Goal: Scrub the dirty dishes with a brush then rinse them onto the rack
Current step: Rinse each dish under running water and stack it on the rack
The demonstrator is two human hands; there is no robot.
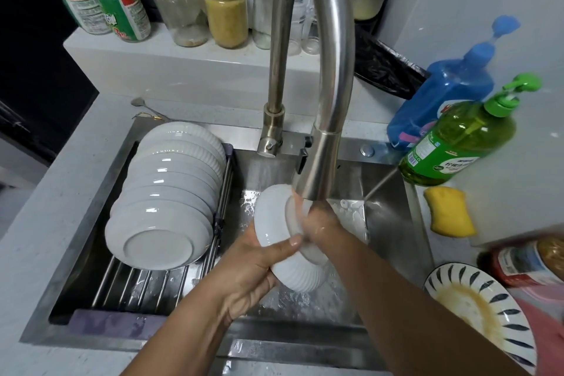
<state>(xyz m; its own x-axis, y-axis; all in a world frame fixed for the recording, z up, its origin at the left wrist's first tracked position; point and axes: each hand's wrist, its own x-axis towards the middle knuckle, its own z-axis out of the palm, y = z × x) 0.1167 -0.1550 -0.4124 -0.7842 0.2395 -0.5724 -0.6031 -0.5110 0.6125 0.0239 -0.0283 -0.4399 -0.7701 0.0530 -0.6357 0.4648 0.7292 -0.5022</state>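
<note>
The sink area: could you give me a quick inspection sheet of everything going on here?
Surface: steel sink, wet, grey counter around it.
Job's things: white ribbed bowl held under the running curved steel tap; row of white bowls leaning on the metal roll-up rack; dirty striped plate waiting at the right.
Clutter: yellow sponge, green soap bottle, blue soap bottle, glass jars on the back ledge.
Hands: left hand grips the bowl's rim; right hand rubs its underside, fingers hidden by the bowl and tap.
Cables: nothing seen.
Surroundings: grey wall, dark gap at the left.
</note>
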